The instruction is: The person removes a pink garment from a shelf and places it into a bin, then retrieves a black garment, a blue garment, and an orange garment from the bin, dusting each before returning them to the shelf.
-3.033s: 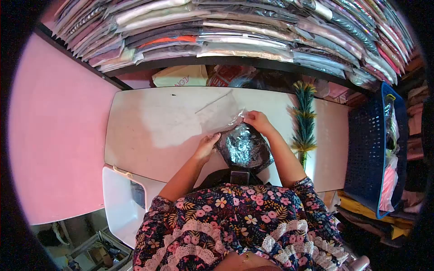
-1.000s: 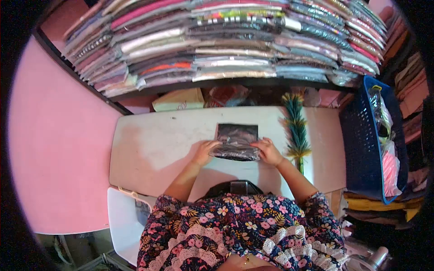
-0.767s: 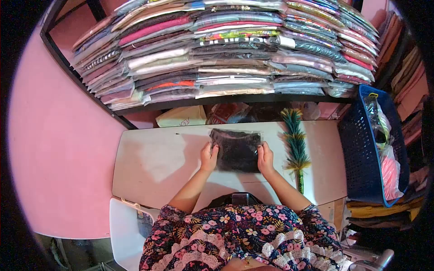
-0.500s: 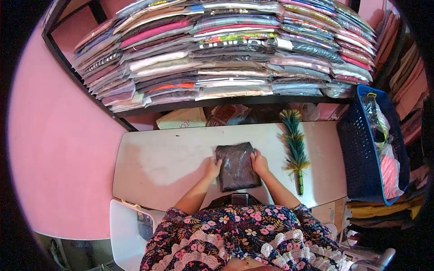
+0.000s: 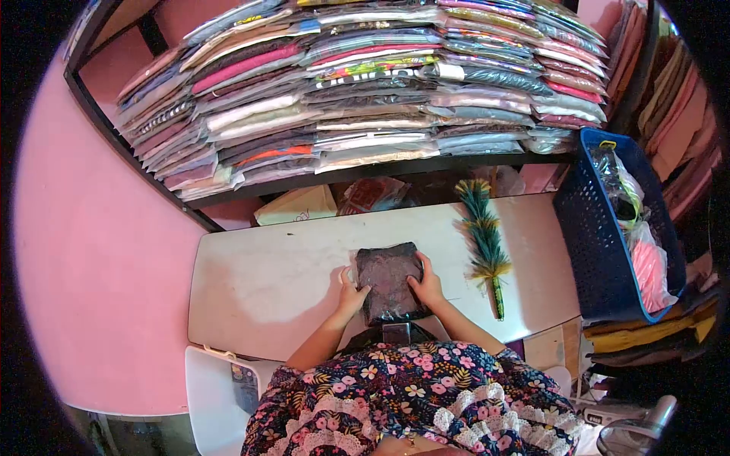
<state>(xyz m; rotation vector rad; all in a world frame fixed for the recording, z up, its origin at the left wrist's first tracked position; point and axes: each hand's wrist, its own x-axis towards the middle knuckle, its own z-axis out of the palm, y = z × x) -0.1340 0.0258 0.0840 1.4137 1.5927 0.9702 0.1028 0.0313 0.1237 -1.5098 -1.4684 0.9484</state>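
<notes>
A dark folded garment in a clear plastic bag (image 5: 389,280) is held above the near middle of the white table (image 5: 251,266). My left hand (image 5: 352,295) grips its left edge, thumb on the front face. At the right edge, my right hand (image 5: 427,283) holds it the same way, thumb on top and fingers along the side. The bag's lower edge is close to my body, beside a small dark device (image 5: 396,333).
A green feathery duster (image 5: 484,239) lies at the right of the table. Beyond it stands a blue basket (image 5: 608,251) with bagged items. Stacks of bagged clothes (image 5: 372,99) fill the shelf behind. A white chair (image 5: 213,395) is at lower left.
The bagged garment appears turned or tilted, and its surface shows differently. Both thumbs now lie further over its front. The whole view has shifted slightly.
</notes>
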